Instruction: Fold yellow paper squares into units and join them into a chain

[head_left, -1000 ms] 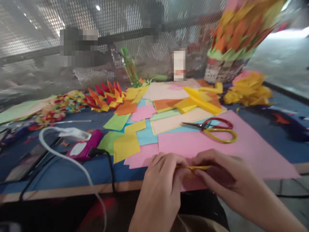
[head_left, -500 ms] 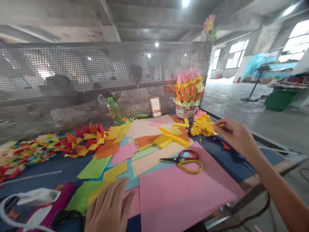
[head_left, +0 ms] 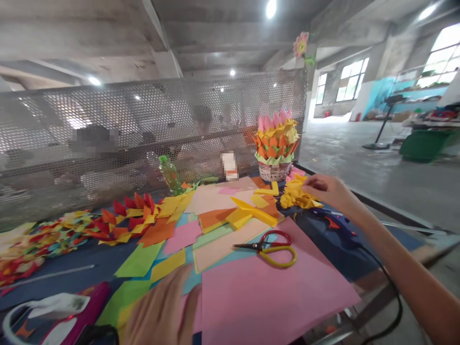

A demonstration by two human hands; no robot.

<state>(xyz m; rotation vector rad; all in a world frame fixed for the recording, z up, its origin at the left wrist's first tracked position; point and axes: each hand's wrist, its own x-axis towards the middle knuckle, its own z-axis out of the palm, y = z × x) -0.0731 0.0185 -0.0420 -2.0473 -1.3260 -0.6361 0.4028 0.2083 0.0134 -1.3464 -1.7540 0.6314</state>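
Note:
My right hand (head_left: 325, 189) reaches to the far right of the table, fingers pinched at the edge of a pile of yellow folded paper pieces (head_left: 296, 194). A piece seems to be between the fingertips, partly hidden. My left hand (head_left: 158, 306), smeared by motion, lies at the bottom over green and yellow paper sheets with its fingers stretched out. Beside it is a large pink sheet (head_left: 269, 292). Scissors (head_left: 276, 249) with one red and one yellow handle loop lie across its far edge. A long folded yellow strip (head_left: 253, 211) rests on orange and cream papers beyond.
A tiered paper lotus basket (head_left: 276, 143) stands at the back right, before a perforated metal screen (head_left: 201, 91). A blue glue gun (head_left: 336, 225) lies under my right forearm. Left are red-orange paper petals (head_left: 132, 211), a green bottle (head_left: 169, 175) and a magenta power strip (head_left: 88, 306).
My right hand has moved slightly left over the yellow pile, uncovering more of the glue gun. My left hand has shifted a little lower. The camera view has tilted slightly upward.

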